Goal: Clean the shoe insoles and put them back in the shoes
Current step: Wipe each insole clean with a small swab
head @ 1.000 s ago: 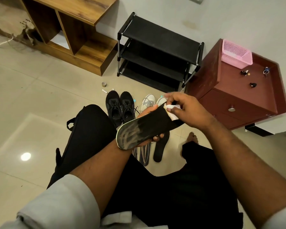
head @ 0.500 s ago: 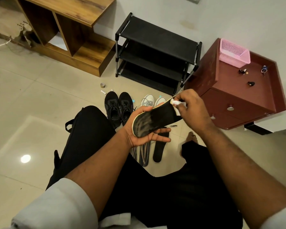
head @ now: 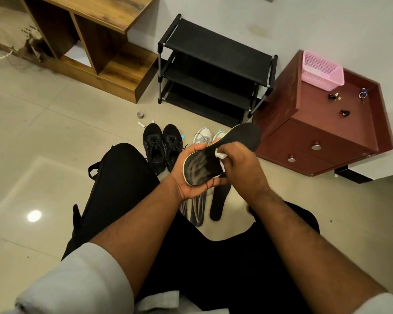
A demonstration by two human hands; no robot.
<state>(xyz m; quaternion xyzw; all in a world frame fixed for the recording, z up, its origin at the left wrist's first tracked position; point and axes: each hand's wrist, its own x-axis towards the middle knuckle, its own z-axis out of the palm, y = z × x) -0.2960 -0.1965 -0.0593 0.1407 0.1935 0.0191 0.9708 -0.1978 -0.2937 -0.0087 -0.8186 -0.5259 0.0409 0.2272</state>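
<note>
**Wipe at mid-insole, heel cupped in the left hand**

The left hand (head: 191, 177) cups the heel end of a black insole (head: 213, 159) from below, thumb curled over the far edge and fingers wrapped under the near edge. The insole is held above the lap and slants up and away to the right, its toe end (head: 247, 134) free in the air in front of the red-brown cabinet (head: 327, 137). Its heel area is scuffed with pale grey streaks inside a light rim; the toe half is plain matt black. The right hand (head: 241, 168) lies over the middle of the insole, fingers bent around a small white wipe (head: 220, 154) pressed to the surface.

Half a second ago the wipe was pinched at the toe tip; now it sits at mid-length, and the toe end is uncovered. The left hand's hold at the heel is unchanged.

On the floor below the hands lie three more insoles: two grey-striped ones (head: 196, 209) side by side and a black one (head: 219, 200) to their right. Beyond them stand a pair of black shoes (head: 162, 147) and a pair of white shoes (head: 205, 135), partly hidden by the hands. Farther off are a black shoe rack (head: 213, 71), a wooden shelf unit (head: 89, 41) and a pink basket (head: 322, 71) on the cabinet.
</note>
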